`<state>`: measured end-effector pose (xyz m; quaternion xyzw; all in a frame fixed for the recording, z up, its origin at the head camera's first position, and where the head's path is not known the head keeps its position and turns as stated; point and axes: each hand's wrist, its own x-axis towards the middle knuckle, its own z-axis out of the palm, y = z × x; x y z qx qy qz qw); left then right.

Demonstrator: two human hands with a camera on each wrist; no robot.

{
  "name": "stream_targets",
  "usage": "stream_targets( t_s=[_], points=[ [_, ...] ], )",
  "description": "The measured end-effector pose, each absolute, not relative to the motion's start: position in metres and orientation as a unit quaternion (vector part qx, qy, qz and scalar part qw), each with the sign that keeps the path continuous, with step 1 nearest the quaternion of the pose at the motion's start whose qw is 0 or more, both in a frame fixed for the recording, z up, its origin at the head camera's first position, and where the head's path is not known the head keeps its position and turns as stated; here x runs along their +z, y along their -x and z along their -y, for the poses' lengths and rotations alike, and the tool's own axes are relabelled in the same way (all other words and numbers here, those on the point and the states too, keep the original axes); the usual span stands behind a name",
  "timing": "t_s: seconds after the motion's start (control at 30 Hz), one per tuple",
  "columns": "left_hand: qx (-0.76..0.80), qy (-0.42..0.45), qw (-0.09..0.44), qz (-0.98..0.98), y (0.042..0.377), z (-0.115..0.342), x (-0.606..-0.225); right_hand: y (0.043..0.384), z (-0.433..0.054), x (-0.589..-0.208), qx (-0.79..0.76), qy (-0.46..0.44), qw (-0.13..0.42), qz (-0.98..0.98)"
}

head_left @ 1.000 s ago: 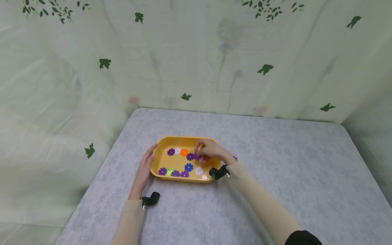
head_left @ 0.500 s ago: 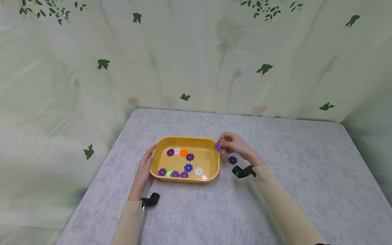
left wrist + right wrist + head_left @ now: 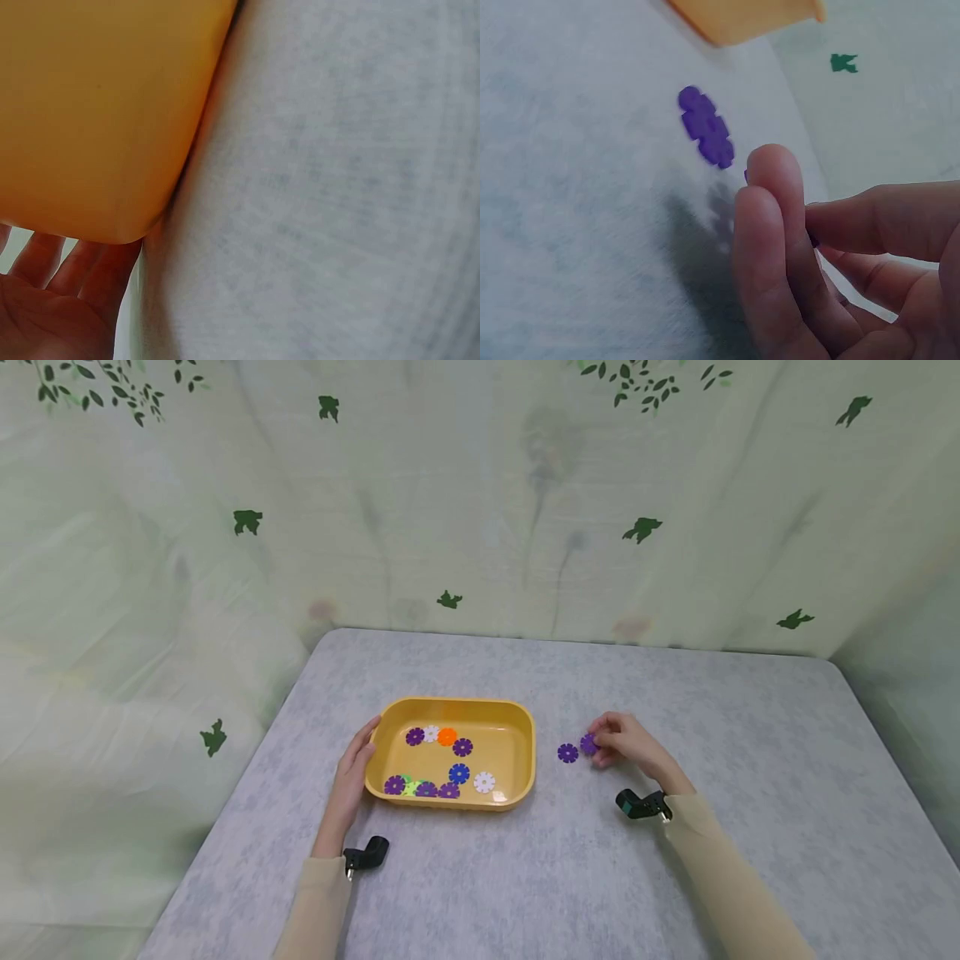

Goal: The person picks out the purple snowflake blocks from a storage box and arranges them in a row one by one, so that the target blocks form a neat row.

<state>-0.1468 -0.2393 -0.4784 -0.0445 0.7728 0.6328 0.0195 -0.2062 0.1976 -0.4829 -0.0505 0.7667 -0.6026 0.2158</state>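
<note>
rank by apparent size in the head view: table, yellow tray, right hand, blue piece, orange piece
1. Table
2. Yellow tray
3. Right hand
4. Blue piece and orange piece: they look about alike, so I leave them unranked.

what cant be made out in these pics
Held purple disc: right wrist view, mostly hidden behind the right hand.
Tray: left wrist view, cut off by top and left edges; inside not shown.
Left hand: same view, cut off at left and bottom; fingertips behind the tray.
Green pieces: head view, too small to count, apparently overlapped by purple discs.
</note>
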Motion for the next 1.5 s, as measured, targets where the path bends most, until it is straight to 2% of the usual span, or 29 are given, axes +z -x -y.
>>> stream_targets(
  t_s=[0.23, 0.77, 0.97, 1.3, 1.5],
  points=[
    [0.623, 0.036, 0.006, -0.781, 0.151, 0.246, -0.497, 0.199, -0.202, -0.491, -0.580, 0.038, 0.205, -0.788],
    [0.619, 0.039, 0.002, -0.784, 0.152, 0.245, -0.500, 0.193, -0.197, -0.486, -0.491, 0.037, 0.152, -0.857],
    [0.623, 0.044, 0.010, -0.781, 0.153, 0.246, -0.499, 0.199, -0.186, -0.472, -0.548, 0.036, 0.129, -0.825],
    [0.619, 0.051, 0.027, -0.783, 0.141, 0.236, -0.468, 0.210, -0.103, -0.437, -0.630, 0.120, 0.210, -0.738],
    [0.624, 0.048, 0.011, -0.780, 0.151, 0.246, -0.495, 0.215, -0.053, -0.432, -0.596, 0.141, 0.258, -0.748]
  ],
)
